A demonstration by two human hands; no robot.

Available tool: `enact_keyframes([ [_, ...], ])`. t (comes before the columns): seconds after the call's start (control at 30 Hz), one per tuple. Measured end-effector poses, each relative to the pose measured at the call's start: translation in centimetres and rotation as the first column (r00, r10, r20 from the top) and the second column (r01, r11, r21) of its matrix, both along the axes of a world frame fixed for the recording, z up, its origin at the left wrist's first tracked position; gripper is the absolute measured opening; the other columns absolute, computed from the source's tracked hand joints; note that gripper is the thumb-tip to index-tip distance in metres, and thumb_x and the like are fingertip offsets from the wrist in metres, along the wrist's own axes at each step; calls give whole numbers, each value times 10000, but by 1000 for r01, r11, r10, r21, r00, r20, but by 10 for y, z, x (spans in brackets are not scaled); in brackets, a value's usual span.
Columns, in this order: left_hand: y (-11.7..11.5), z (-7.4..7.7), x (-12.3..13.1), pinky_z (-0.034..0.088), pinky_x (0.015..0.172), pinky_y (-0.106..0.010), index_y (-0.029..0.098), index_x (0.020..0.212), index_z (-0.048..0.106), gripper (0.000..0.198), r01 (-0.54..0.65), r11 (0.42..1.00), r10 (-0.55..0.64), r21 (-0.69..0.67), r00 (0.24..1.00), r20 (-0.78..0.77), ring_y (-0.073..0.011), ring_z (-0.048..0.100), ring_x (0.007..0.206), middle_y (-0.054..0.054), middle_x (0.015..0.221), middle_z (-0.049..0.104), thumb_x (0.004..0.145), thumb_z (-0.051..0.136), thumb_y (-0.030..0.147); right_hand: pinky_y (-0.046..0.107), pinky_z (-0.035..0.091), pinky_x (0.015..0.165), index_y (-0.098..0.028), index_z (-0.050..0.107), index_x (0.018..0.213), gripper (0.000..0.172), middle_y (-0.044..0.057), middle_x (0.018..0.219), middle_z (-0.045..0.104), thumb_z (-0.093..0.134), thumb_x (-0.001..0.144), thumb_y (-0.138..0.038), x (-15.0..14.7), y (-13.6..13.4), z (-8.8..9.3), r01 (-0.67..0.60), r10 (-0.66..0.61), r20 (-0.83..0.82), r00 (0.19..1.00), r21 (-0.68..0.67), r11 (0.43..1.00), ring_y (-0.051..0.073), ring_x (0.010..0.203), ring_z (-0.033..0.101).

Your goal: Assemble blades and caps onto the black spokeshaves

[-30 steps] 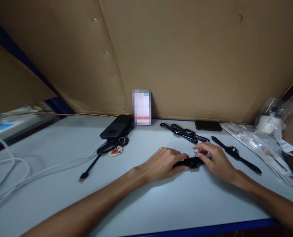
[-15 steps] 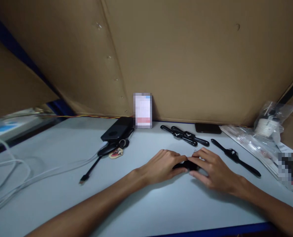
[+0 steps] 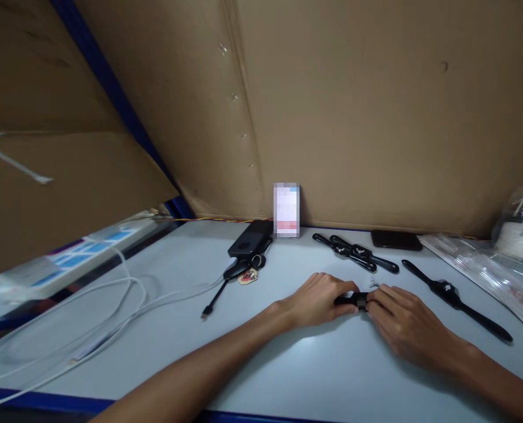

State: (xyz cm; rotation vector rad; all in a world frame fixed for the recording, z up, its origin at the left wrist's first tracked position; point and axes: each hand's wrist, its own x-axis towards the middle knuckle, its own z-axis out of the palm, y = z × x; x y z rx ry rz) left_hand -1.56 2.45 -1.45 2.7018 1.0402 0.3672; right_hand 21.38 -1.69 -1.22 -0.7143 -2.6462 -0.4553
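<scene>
A black spokeshave (image 3: 344,300) lies between my hands, low over the table, with a dark square metal piece at its middle. My left hand (image 3: 320,296) pinches one handle between thumb and fingers. My right hand (image 3: 400,314) is closed around the other end, its fingertips beside the metal piece and hiding much of that side. Just behind the right fingers lies a small shiny metal part (image 3: 373,283), too small to make out. To the right rests another black spokeshave (image 3: 446,292). Two more spokeshaves (image 3: 356,252) lie crossed over each other farther back.
A lit phone (image 3: 286,210) leans against the cardboard wall (image 3: 367,117). A dark phone (image 3: 396,239) lies near plastic packets (image 3: 476,270) at right. Left of me are a black power bank (image 3: 251,238), a short cable (image 3: 212,301), white cables (image 3: 142,308) and a power strip (image 3: 89,255).
The view has swung left, so things sit farther right. My right fingers have closed in from a looser spread, and the metal piece at the spokeshave's middle now shows.
</scene>
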Motion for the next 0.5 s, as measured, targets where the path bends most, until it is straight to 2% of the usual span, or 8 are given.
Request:
enact_keyframes([
  [0.1,0,-1,0,445,644,-293,242,1196,660,280,-2,1000,2,4,1000,3,-207,713,782,-31,907,764,952,623,374,414,534,736,-144,649,983,226,115,892,693,423,992,-131,-1,0,2,-1,-7,-68,998,-117,993,252,823,640],
  [0.17,0,-3,-1,445,641,-294,233,1179,667,268,-2,1000,2,4,1000,10,-208,709,760,-29,866,758,954,615,370,422,537,749,-130,641,1011,199,118,911,699,444,991,-148,-3,-1,2,12,-21,-58,998,-145,989,260,840,644],
  [0.27,1,-5,-1,449,646,-292,220,1167,671,252,13,1000,-13,4,1000,28,-209,706,754,-33,857,754,963,599,349,421,530,776,-109,639,1018,177,129,951,700,477,949,-106,-6,-3,2,41,-41,1,999,-139,990,270,879,635],
  [0.37,1,-5,-2,467,671,-291,220,1167,670,245,32,999,-31,-12,999,42,-208,714,784,-35,890,758,984,568,347,398,511,767,-103,638,1026,234,116,929,692,454,902,-26,-9,-4,1,58,-53,45,998,-116,992,253,854,618],
  [0.5,2,-5,-2,487,709,-307,224,1181,663,255,13,1000,-12,-20,1000,29,-233,726,850,-44,958,765,973,586,348,382,489,749,-99,636,1041,256,110,888,670,423,922,-22,-10,-3,-2,81,-78,44,996,-70,994,243,825,605],
])
